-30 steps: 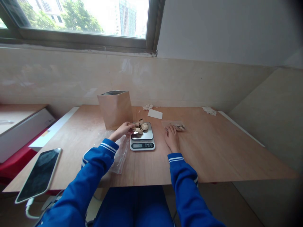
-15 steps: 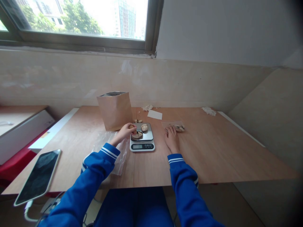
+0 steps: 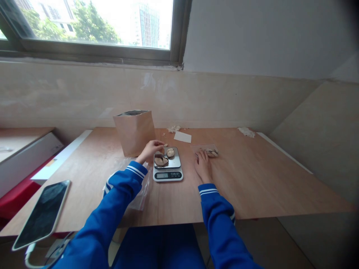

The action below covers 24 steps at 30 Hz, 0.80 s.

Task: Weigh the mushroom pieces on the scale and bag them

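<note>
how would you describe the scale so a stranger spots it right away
On the wooden table under the window, look just right of the upright brown paper bag. The scale is the small flat silver device with a dark display strip, pale pieces on top, by the left hand.

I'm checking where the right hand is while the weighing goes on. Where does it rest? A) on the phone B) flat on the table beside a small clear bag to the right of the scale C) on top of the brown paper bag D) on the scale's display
B: the right hand lies flat on the table, fingertips at the small clear bag, to the right of the scale.
</note>
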Available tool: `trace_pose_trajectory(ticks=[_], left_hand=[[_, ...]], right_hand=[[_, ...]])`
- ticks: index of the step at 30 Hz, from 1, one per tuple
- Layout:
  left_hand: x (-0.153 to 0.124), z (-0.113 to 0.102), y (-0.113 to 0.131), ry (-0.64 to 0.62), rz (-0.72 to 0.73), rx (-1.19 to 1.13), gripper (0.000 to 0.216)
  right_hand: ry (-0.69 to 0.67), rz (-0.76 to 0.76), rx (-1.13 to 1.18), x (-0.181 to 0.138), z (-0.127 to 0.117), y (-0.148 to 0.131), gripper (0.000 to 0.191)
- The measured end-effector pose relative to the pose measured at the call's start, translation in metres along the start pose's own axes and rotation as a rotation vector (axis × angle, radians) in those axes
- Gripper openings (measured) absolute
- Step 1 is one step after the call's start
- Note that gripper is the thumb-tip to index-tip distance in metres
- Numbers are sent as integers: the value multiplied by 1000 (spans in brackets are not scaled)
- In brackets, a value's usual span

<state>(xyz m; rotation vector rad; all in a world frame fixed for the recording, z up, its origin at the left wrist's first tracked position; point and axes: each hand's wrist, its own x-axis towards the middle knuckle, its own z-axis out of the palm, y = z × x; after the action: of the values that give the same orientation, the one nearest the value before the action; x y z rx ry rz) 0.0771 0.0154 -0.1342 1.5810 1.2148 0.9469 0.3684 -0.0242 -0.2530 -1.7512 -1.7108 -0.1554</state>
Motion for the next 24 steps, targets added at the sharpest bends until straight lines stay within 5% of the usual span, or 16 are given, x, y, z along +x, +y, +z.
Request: trace_pose_trajectory(ticks=[12, 18, 24], left_hand=[[17, 8, -1, 137, 124, 391, 12], [55, 17, -8, 6, 137, 492, 37], [71, 26, -21, -71, -8, 648, 21]], right_hand=[[-28, 27, -20, 0, -4, -4, 41], [-39, 25, -23, 0, -5, -4, 41], [-31, 23, -4, 0, -1, -1, 41]])
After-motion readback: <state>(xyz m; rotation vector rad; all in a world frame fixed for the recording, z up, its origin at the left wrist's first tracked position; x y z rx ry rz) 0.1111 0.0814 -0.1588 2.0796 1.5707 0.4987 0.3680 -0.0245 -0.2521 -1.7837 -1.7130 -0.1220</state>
